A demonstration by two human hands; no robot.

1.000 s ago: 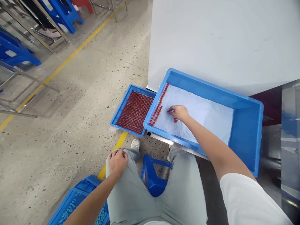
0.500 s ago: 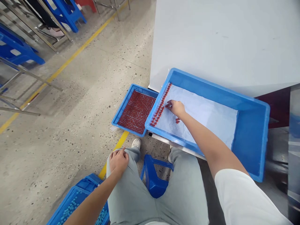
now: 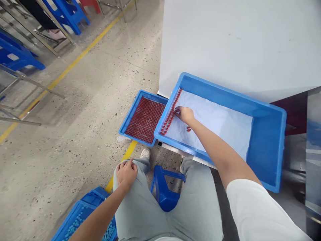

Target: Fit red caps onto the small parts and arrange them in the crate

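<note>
A large blue tray (image 3: pixel 265 144) lined with a white sheet (image 3: pixel 220 120) sits at the table's corner. Rows of small red pieces (image 3: pixel 168 122) run along its left side, and a few loose red pieces (image 3: pixel 188 129) lie on the sheet. My right hand (image 3: pixel 185 114) is at the inner row, thumb and fingers pinched on a small red piece, mostly hidden by the fingertips. Resting on my left knee, my left hand (image 3: pixel 126 173) has its fingers laid over the trouser cloth and holds nothing.
A smaller blue tray (image 3: pixel 122 129) full of red pieces adjoins the large tray's left side. Lower left, a blue crate (image 3: pixel 72 214) holds light blue pieces. A blue stool (image 3: pixel 164 194) stands between my legs. Stools, metal frames and a person's foot (image 3: pixel 56 34) are upper left.
My right hand has shifted slightly left, up against the inner row of red pieces. My left hand stays on the knee. The whole view has shifted a little.
</note>
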